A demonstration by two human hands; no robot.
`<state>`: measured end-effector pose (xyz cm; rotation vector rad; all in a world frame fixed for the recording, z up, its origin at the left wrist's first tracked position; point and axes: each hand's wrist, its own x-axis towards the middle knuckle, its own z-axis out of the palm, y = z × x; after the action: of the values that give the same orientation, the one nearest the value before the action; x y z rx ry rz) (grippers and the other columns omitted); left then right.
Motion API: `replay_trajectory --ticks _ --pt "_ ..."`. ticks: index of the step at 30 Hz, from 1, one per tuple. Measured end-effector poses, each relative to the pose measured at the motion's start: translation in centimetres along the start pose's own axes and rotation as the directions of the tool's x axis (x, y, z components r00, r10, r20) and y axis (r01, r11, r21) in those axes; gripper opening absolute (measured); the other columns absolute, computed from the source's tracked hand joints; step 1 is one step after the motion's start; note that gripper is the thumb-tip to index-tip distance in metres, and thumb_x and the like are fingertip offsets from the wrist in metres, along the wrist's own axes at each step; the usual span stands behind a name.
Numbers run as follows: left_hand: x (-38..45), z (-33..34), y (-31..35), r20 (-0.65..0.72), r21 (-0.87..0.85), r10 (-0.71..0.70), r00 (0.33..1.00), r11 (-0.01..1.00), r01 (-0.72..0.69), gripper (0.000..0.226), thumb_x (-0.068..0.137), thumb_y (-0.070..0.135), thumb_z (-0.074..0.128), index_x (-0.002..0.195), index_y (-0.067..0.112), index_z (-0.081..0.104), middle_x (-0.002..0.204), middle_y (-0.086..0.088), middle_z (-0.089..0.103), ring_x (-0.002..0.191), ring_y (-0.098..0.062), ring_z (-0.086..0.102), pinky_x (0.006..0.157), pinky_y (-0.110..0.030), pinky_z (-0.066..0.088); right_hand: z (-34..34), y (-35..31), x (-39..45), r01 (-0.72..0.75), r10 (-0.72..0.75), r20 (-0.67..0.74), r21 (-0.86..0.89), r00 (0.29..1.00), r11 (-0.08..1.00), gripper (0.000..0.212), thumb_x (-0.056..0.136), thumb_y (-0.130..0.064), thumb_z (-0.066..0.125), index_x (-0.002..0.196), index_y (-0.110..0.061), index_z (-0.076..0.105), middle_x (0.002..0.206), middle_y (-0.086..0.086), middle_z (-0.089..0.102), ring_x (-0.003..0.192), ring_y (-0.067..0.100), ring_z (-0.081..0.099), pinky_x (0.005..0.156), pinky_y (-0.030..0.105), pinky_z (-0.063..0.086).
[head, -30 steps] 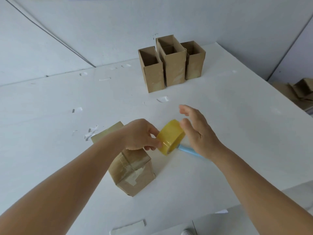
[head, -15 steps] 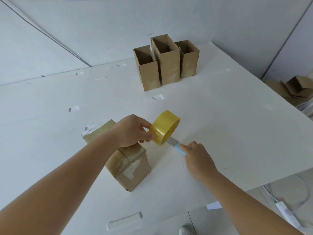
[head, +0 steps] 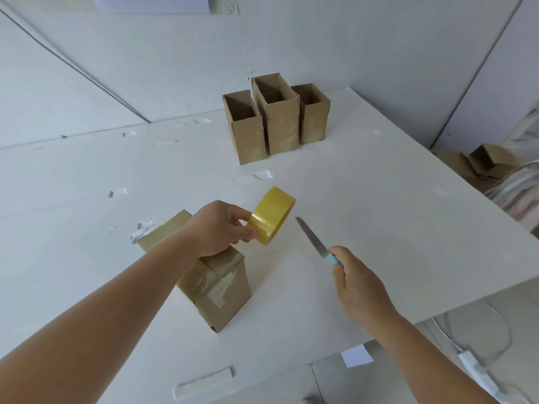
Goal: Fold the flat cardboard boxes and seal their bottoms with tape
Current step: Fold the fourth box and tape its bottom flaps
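Note:
My left hand [head: 219, 225] holds a yellow tape roll [head: 272, 215] above the white table [head: 379, 217], fingers curled round its near edge. Under that hand stands a folded cardboard box [head: 217, 290], its taped bottom facing up. To the right, my right hand [head: 357, 284] grips the blue handle of a small knife [head: 313, 239]. The serrated blade is lifted off the table and points up-left toward the roll, a short gap away.
Three upright open cardboard boxes [head: 275, 121] stand together at the back of the table. Scraps of tape [head: 264, 174] lie scattered on the surface. Flat cardboard [head: 481, 161] is piled beyond the right edge. A tape strip [head: 204, 384] hangs at the near edge.
My right hand let go of the roll, dropped to the table, took the blue-handled knife and raised it. My left hand lifted the roll slightly up and away from the box.

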<state>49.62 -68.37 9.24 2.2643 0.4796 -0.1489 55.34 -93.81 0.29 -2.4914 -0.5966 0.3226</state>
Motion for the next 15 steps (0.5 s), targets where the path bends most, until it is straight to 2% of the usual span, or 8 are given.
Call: replay_trajectory --ticks 2,4,10,13,15 --pt "0.0 0.0 0.0 -0.005 0.003 0.007 1.000 1.000 -0.007 0.018 0.082 0.025 0.072 0.085 0.042 0.072 0.066 0.012 0.070 0.065 -0.005 0.061 0.083 -0.032 0.053 -0.8 -0.1 -0.4 -0.014 0.018 -0.039 0.087 0.999 0.996 0.019 0.097 -0.019 0.036 0.114 -0.019 0.044 0.096 0.003 0.063 0.080 0.027 0.062 0.072 0.038 0.049" --pt "0.0 0.1 0.0 -0.011 0.009 0.010 1.000 1.000 -0.010 0.018 0.082 0.025 0.073 0.086 0.043 0.072 0.066 0.013 0.070 0.065 -0.005 0.061 0.084 -0.032 0.054 -1.7 -0.5 -0.8 0.032 -0.020 -0.086 0.138 0.996 0.990 0.014 0.096 -0.023 0.041 0.109 -0.021 0.045 0.084 0.003 0.063 0.073 0.027 0.062 0.068 0.039 0.050" --pt "0.0 0.1 0.1 -0.027 0.016 0.018 0.999 1.000 -0.018 0.019 0.081 0.026 0.073 0.081 0.045 0.070 0.065 0.013 0.070 0.065 -0.005 0.061 0.084 -0.033 0.054 -2.6 -2.2 -1.8 0.238 -0.203 -0.201 0.167 0.958 0.957 0.030 0.095 -0.018 0.049 0.119 -0.036 0.054 0.081 -0.007 0.063 0.066 0.020 0.059 0.065 0.037 0.050" --pt "-0.2 0.1 0.2 -0.044 -0.001 0.018 0.999 1.000 -0.018 0.019 0.081 0.027 0.072 0.081 0.045 0.069 0.066 0.013 0.070 0.064 -0.004 0.060 0.083 -0.032 0.053 -2.9 -2.8 -2.0 0.273 -0.225 -0.263 0.163 0.938 0.948 0.038 0.093 -0.016 0.053 0.120 -0.043 0.056 0.070 -0.018 0.058 0.062 0.010 0.055 0.062 0.026 0.047" --pt "-0.1 0.1 0.3 -0.045 0.002 0.016 0.999 1.000 -0.016 0.016 0.081 0.028 0.072 0.084 0.044 0.071 0.069 0.012 0.071 0.065 -0.004 0.060 0.082 -0.032 0.053 -3.5 -3.2 -2.1 0.285 -0.229 -0.289 0.169 0.929 0.943 0.038 0.092 -0.020 0.055 0.120 -0.046 0.053 0.072 -0.018 0.056 0.061 0.011 0.055 0.061 0.022 0.045"
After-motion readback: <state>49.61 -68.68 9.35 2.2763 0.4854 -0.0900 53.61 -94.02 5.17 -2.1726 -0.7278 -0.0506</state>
